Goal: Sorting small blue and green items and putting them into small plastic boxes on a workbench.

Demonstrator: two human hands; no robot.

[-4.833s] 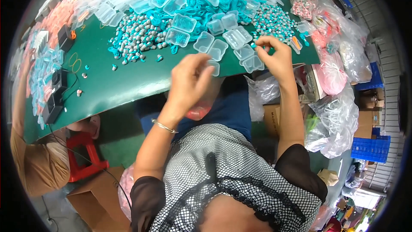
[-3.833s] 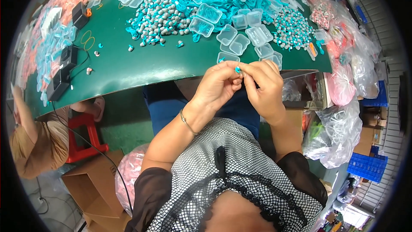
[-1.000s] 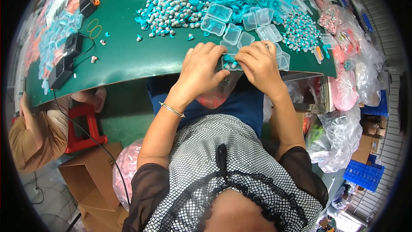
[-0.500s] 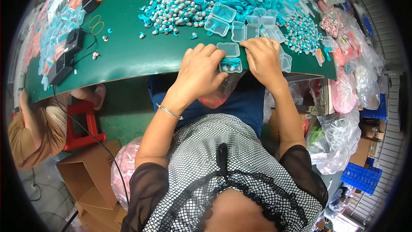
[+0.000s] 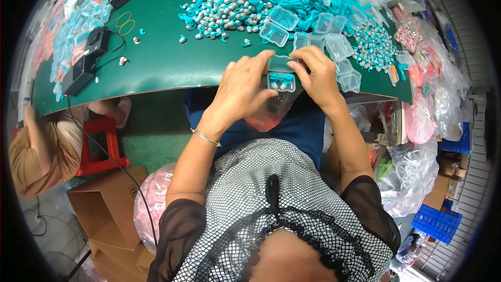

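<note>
At the table's near edge, a small clear plastic box (image 5: 282,87) lies with its hinged lid (image 5: 280,63) raised on the far side. Inside it sits a coiled teal cord (image 5: 282,78) with small pale ends, which look like earplugs. My left hand (image 5: 241,87) grips the box's left side, thumb by the base and forefinger at the lid. On the other side, my right hand (image 5: 317,75) pinches the lid's right edge between thumb and fingers. Beyond the hands are several open clear boxes (image 5: 275,33) and a heap of teal cords (image 5: 305,8).
Grey-and-teal plug pieces (image 5: 224,8) are heaped on the green table (image 5: 156,65); another pile (image 5: 373,44) lies right. Black devices (image 5: 81,73) with a cable stand left. An orange cutter (image 5: 393,74) lies at the right. Another person (image 5: 49,162) sits at the far left.
The lid has tilted up from lying flatter, with my right fingers now on its edge. My left fingers have moved to the lid's left side, uncovering more of the box. The view has shifted slightly.
</note>
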